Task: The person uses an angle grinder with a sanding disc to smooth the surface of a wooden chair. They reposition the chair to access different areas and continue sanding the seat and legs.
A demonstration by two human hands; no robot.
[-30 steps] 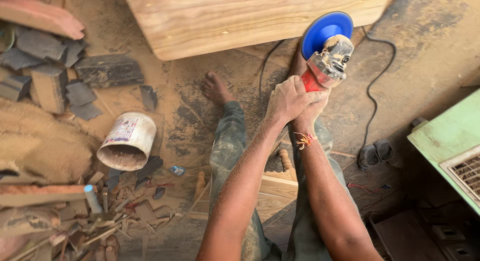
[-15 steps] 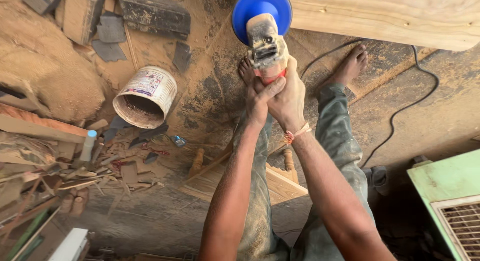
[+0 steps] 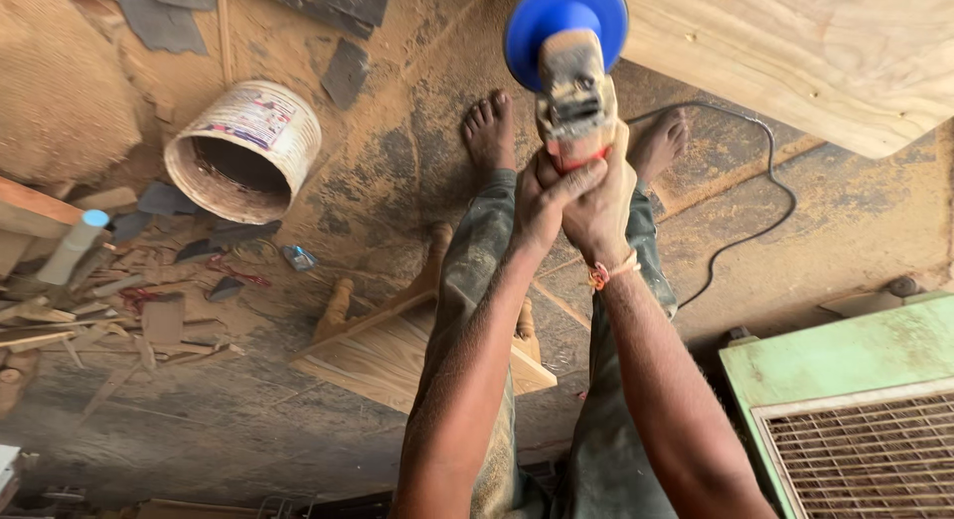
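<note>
I hold a dusty angle grinder with a round blue sanding disc out in front of me, above my bare feet. My left hand and my right hand are both wrapped around its red rear handle, fingers overlapping. An orange thread band sits on my right wrist. The disc hangs just left of the edge of a large pale wooden slab at the top right, and I cannot tell if it touches the slab. The grinder's black cord trails over the sawdust floor to the right.
A tipped white plastic bucket lies at the upper left. A small wooden stool is under my legs. Wood offcuts and scraps litter the left side. A green metal box with a grille stands at the lower right.
The view has swung, so bucket, feet and slab shifted rightward in the frame. Both hands kept their grip on the grinder, which stays near the slab's edge.
</note>
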